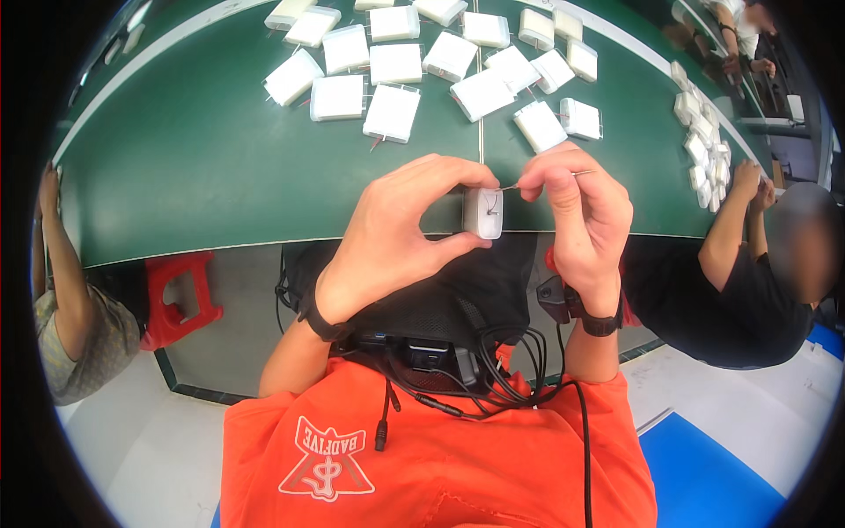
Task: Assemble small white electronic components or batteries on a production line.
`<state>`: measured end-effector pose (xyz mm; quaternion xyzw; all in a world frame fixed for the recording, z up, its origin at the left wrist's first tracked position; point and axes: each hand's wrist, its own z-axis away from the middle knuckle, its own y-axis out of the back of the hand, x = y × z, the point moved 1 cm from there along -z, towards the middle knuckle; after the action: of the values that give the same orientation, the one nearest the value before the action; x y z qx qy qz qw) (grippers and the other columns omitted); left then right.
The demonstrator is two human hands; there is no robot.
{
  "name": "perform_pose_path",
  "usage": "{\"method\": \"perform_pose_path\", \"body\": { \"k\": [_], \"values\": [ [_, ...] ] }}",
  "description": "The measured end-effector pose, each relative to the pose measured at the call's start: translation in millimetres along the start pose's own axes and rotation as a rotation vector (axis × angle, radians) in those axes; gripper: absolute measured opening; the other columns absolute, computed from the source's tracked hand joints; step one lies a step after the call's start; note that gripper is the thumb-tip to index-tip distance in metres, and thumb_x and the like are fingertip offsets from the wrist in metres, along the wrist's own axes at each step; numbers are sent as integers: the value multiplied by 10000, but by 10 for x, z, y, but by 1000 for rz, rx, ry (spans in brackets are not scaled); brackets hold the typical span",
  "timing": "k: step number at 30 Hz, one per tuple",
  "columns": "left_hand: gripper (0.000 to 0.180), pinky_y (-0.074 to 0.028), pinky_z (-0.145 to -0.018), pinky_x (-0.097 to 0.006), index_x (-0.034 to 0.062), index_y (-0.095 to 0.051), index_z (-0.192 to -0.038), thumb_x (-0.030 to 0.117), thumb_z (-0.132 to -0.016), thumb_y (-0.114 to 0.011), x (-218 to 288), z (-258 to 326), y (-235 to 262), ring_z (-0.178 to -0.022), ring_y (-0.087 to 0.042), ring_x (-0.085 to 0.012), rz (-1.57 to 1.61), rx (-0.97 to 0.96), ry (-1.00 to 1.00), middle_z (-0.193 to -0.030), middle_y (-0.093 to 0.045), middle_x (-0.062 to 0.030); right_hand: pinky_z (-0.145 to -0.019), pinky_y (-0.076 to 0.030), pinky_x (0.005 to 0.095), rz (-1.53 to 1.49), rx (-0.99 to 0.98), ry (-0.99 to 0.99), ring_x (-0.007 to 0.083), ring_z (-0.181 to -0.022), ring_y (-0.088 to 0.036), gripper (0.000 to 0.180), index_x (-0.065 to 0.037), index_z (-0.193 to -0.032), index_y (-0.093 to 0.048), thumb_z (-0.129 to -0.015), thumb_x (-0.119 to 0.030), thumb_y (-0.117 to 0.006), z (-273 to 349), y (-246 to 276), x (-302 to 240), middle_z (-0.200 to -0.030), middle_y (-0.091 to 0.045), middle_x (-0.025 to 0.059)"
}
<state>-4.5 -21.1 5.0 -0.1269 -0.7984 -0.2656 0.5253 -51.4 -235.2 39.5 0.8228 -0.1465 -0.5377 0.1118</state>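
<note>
At the table's near edge my left hand grips a small white box-shaped casing between thumb and fingers. The casing's end faces up, and a short dark wire shows inside it. My right hand is closed on a thin metal tool, whose tip reaches the casing's upper rim. The tool's exact kind is too small to tell. Beyond my hands, several similar white casings with thin wires at their ends lie on the green table.
More white casings are heaped at the right, near a person in black. Another person's arm rests at the table's left. A red stool stands below the edge. Black cables hang across my front.
</note>
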Motion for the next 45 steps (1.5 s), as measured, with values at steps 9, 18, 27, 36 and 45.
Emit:
{"method": "perform_pose_path", "body": {
  "k": [9,18,27,36,45],
  "values": [
    [533,-603,-960,-368,42,-752,-1189,20,-702,-967,-11,16,-3,-1058,-772,-271,-5,3,-4,-1156,-788,-90,-703,-557,313,-2,-15,-15,180,-766,-680,168,59,-986,-712,-1102,-31,-630,1,-8,-6,-908,-740,110],
    [544,-603,-953,-366,33,-753,-1188,28,-693,-976,-7,-12,10,-1043,-769,-271,-10,-1,-4,-1150,-786,-93,-702,-554,356,180,-78,51,278,-770,-696,46,28,-949,-716,-966,71,-714,-105,-16,-150,-878,-740,113],
    [565,-605,-957,-364,12,-746,-1196,42,-686,-985,-7,-9,10,-1048,-770,-283,-45,16,-2,-1142,-786,-103,-664,-540,378,383,-186,159,331,-719,-655,20,7,-927,-733,-944,13,-743,-264,-75,-310,-842,-715,128],
    [499,-608,-991,-365,14,-743,-1172,28,-726,-967,12,-9,-5,-1076,-781,-260,3,-5,10,-1155,-792,-97,-592,-515,283,18,-199,-563,88,-654,-660,252,62,-906,-731,-1060,-127,-666,-494,-33,-213,-787,-756,79],
    [558,-617,-1028,-362,16,-702,-1232,9,-739,-964,-20,90,-67,-1124,-788,-247,53,41,13,-1185,-795,-97,-632,-565,252,4,110,-63,116,-725,-703,200,56,-967,-730,-1110,-42,-631,-5,65,-147,-891,-762,88]
  ]
}}
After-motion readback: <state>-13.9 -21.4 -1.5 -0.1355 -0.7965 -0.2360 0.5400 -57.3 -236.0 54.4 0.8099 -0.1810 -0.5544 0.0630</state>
